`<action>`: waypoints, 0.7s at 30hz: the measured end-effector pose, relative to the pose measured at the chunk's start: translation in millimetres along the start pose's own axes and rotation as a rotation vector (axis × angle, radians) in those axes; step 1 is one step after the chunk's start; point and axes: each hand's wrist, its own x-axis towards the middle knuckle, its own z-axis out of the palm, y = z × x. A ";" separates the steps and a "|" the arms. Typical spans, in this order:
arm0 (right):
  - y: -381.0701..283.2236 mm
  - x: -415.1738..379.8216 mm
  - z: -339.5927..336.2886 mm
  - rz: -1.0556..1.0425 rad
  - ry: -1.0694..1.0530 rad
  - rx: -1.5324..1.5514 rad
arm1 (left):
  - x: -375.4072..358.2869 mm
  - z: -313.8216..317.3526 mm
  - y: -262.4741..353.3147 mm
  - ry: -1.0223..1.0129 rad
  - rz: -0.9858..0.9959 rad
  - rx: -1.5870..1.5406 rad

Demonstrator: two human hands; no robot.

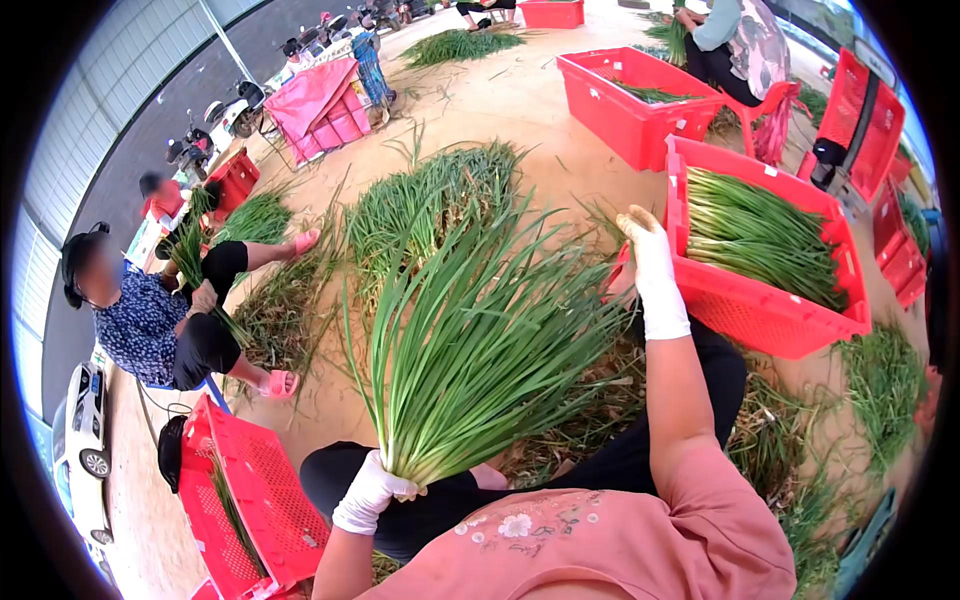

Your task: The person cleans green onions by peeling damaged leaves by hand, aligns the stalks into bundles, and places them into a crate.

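Observation:
My left hand [381, 493], in a white glove, grips a large bunch of garlic chives [470, 350] by its pale stem ends, low in front of my body. The long green leaves fan up and away from the fist. My right hand [648, 250], gloved too with tan fingertips, is raised to the right of the bunch, beside the red crate [765, 320] holding neatly laid chives [755, 235]. Its fingers are drawn together, with thin blades showing next to the fingertips; I cannot tell what is in them.
A loose heap of chives [435, 205] lies ahead on the floor. Trimmings [770, 430] litter the ground around my legs. Another red crate [262, 490] stands at lower left and one [630, 115] farther ahead. A seated person [150, 330] on the left handles greens; another [735, 50] sits upper right.

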 end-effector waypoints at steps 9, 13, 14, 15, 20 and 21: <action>-38.2 -121.1 72.6 -0.535 -0.813 -0.791 | 9.1 8.5 5.6 -0.002 -0.058 0.058; -19.2 -114.9 78.6 -0.530 -0.862 -0.769 | 8.2 7.2 2.5 0.000 -0.073 0.120; -17.4 -112.8 76.8 -0.522 -0.927 -0.766 | 8.0 5.9 0.8 -0.002 -0.077 0.113; -10.1 -110.7 74.8 -0.523 -0.926 -0.766 | 7.1 6.4 1.3 -0.003 -0.076 0.113; 9.8 -110.7 59.4 -0.651 -0.957 -0.718 | 8.4 6.4 0.0 -0.014 -0.066 0.107; 7.2 -113.2 55.9 -0.674 -0.918 -0.863 | 8.3 6.1 -1.3 -0.015 -0.064 0.103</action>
